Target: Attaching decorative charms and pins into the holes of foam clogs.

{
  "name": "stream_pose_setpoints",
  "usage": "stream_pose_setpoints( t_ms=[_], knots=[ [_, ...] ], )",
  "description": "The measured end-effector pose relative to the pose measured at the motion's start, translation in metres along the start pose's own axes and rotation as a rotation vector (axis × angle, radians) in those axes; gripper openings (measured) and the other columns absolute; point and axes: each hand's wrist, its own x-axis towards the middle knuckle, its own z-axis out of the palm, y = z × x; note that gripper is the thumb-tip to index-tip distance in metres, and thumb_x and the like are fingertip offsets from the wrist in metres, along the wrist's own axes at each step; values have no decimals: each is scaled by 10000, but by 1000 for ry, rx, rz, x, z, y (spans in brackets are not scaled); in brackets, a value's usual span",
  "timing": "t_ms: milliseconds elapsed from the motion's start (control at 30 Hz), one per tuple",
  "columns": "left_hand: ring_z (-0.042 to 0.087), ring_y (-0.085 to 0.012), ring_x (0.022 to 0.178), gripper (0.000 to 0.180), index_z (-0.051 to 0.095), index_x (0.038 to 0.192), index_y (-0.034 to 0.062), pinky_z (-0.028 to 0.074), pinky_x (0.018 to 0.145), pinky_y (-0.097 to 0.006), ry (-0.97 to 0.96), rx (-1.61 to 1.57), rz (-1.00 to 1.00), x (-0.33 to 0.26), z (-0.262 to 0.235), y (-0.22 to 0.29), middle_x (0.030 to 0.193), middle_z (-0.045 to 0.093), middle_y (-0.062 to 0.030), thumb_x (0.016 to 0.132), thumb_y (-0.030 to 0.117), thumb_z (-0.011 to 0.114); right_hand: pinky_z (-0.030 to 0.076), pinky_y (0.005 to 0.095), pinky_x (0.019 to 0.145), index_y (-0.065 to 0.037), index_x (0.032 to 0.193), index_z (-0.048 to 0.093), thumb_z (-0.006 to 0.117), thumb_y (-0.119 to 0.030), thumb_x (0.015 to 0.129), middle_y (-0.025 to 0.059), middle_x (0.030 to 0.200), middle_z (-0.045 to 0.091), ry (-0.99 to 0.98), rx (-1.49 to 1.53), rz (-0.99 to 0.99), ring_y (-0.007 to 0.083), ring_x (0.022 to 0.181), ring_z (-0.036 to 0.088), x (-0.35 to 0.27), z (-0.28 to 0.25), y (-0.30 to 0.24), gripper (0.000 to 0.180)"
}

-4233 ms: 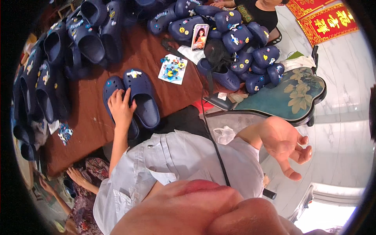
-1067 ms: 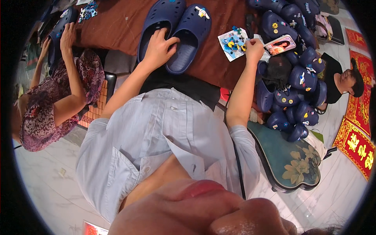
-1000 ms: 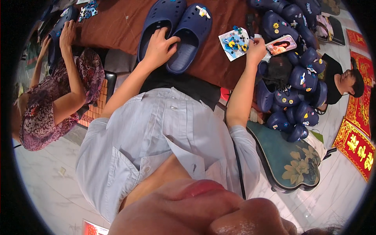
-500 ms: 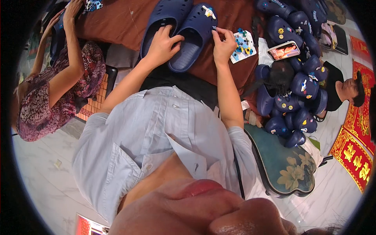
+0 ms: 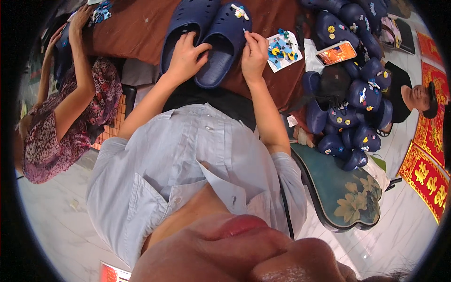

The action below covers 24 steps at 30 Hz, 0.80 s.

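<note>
Two navy clogs lie side by side on the brown table (image 5: 141,28). My left hand (image 5: 184,57) lies on the heel end of the left clog (image 5: 188,16), with its thumb pressing into the right clog (image 5: 221,47) and steadying it. The fingertips of my right hand (image 5: 253,52) are pinched on a small charm at the right clog's outer edge. A white charm (image 5: 239,10) sits on that clog's toe. A white sheet of colourful charms (image 5: 282,49) lies just right of my right hand.
A phone with a lit screen (image 5: 336,52) lies beside a pile of several navy clogs (image 5: 357,98) at the right. A person in a floral dress (image 5: 61,122) works at the left and a person in black (image 5: 408,94) sits at the right. A green flowered chair seat (image 5: 347,192) stands by my right elbow.
My right hand has left the charm sheet and moved left to the right clog's edge, fingers pinched. My left hand has stayed on the clogs. The view has tilted further down.
</note>
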Motion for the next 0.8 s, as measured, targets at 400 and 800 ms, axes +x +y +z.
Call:
stream_pose_setpoints(
  t_ms=[400,800],
  knots=[
    [520,-422,1045,251,699,1012,150,440,892,-467,-3,21,13,2,-5,3,1155,521,-265,762,129,699,461,421,881,56,1109,651,574,108,724,178,1080,572,-110,-84,-93,356,997,548,1,-3,-8,396],
    [507,-442,1106,244,697,1035,128,423,940,-470,-15,50,-7,1,-3,2,1211,511,-302,791,129,683,444,422,932,17,1080,674,565,77,725,151,1112,578,-180,-44,-54,348,1067,525,6,-11,-12,376]
  ],
)
